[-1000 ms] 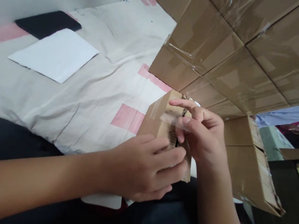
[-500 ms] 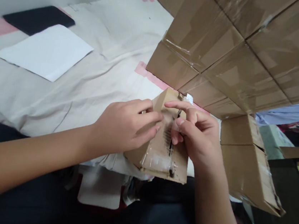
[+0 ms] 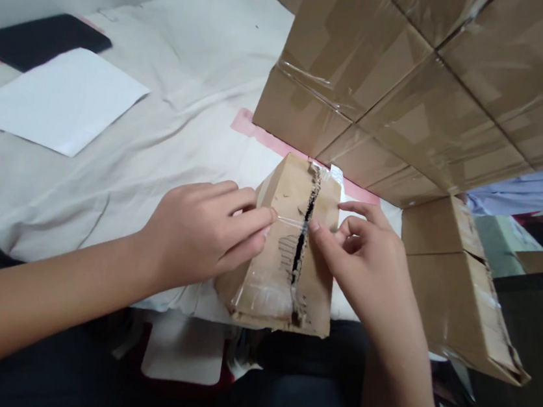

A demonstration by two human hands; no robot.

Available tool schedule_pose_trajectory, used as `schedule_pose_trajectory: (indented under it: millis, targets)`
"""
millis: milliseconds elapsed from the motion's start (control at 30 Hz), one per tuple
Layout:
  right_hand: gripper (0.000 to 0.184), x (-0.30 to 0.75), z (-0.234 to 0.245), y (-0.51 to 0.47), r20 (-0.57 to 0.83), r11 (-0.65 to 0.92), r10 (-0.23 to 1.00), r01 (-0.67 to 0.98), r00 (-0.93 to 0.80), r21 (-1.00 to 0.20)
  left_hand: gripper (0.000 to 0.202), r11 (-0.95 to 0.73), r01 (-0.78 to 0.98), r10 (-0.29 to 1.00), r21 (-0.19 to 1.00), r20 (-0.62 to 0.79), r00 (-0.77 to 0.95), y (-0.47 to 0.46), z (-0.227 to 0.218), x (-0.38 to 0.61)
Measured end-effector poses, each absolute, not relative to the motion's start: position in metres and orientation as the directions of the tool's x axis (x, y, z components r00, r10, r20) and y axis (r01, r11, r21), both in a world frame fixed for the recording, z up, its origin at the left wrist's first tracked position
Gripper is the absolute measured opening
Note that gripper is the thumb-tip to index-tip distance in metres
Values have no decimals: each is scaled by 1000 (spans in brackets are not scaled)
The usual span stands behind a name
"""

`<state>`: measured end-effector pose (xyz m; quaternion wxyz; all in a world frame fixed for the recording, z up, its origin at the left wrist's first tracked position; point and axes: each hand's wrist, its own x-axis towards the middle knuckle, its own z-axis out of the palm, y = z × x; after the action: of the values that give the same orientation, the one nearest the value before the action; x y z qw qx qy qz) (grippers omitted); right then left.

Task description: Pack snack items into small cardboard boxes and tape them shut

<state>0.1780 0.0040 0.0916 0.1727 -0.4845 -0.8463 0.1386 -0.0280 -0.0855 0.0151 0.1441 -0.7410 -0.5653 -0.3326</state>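
Observation:
A brown cardboard box (image 3: 320,261) lies at the front edge of the cloth, its torn, dark seam facing up. What looks like a thin strip of clear tape (image 3: 290,221) crosses the seam between my hands. My left hand (image 3: 210,226) is at the box's left edge, its fingertips closed at the strip's left end. On the right, my right hand (image 3: 368,254) has its thumb on the box top beside the seam. Its index finger reaches out by the right edge, and the other fingers are bent and apart from the thumb.
A tall wall of taped cardboard boxes (image 3: 403,81) rises behind. Another box stack (image 3: 435,255) overhangs on the right. White paper (image 3: 62,101) and a flat black object (image 3: 40,40) lie on the pale cloth (image 3: 191,90) at left. A white stool top (image 3: 183,350) shows below.
My right hand has come down from above the seam to the box's right side, its thumb now on the top. My left fingers have closed together. The view has shifted slightly.

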Motion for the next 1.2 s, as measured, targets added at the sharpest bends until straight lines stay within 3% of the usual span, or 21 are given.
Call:
schedule_pose_trajectory:
  millis: [533, 800, 967, 1033, 1100, 1200]
  targets:
    - [50, 181, 94, 1, -31, 332, 938, 920, -345, -208, 20, -272, 954, 752, 123, 646, 131, -90, 15, -20]
    - [68, 195, 100, 15, -106, 231, 964, 966, -244, -118, 19, -251, 963, 738, 99, 663, 124, -89, 15, -22]
    - [72, 231, 92, 46, -173, 184, 963, 971, -209, -150, 16, -288, 950, 718, 119, 684, 131, -87, 9, -24]
    - [63, 235, 83, 53, -135, 215, 958, 946, -253, -243, 16, -312, 939, 722, 143, 678, 137, -86, 6, -26]
    - [55, 231, 73, 54, -120, 238, 937, 852, -328, -466, 18, -335, 918, 744, 210, 657, 121, -84, 4, -29]
    - [65, 215, 60, 47, -306, 86, 813, 623, -494, -778, 26, -285, 871, 833, 400, 552, 19, -87, 9, -30]
